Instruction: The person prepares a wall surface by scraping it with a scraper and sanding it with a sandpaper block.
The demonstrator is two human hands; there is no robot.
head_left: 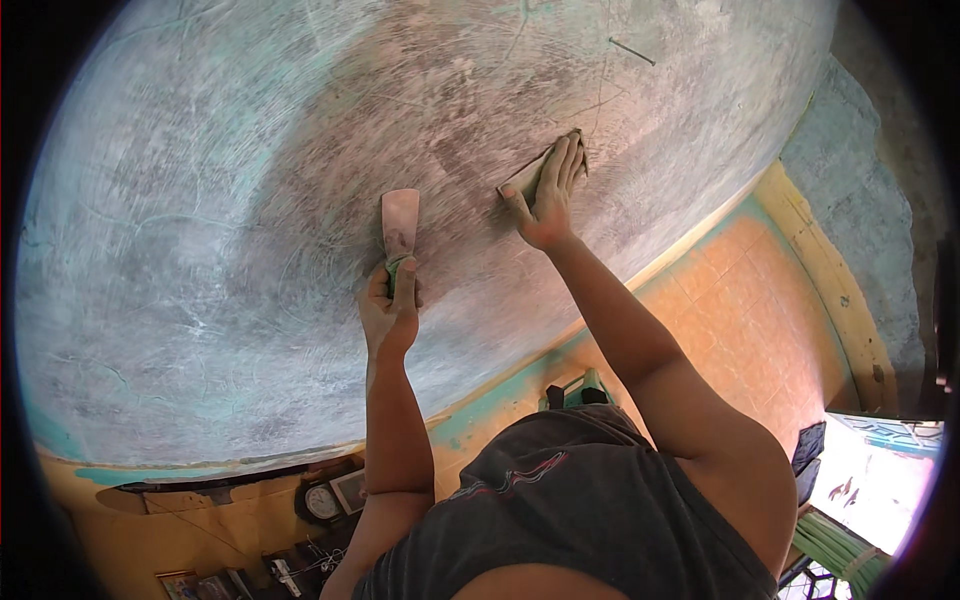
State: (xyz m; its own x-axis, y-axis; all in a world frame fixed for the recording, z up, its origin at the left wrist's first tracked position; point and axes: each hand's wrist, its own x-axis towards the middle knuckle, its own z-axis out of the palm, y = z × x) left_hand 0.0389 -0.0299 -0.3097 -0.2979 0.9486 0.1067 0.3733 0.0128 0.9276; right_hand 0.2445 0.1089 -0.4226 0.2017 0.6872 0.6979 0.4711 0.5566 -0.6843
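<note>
My left hand point(389, 312) is closed round the green handle of a putty knife point(401, 215), whose broad, dusty blade points away from me. Further right and higher up, my right hand point(550, 205) presses a thin piece of sandpaper point(524, 177) against the large scuffed surface point(330, 230). Its fingers lie stretched together over the sheet, with the thumb at the near edge. Blue-grey and whitish patches cover that surface, darker and heavily scratched around both hands. Dust coats my fingers.
A nail point(632, 52) sticks out of the surface beyond my right hand. Orange wall point(710, 290) meets it along a yellow edge. At lower left are a clock point(321, 502) and crowded shelves; green strips point(835, 545) hang by a bright opening at lower right.
</note>
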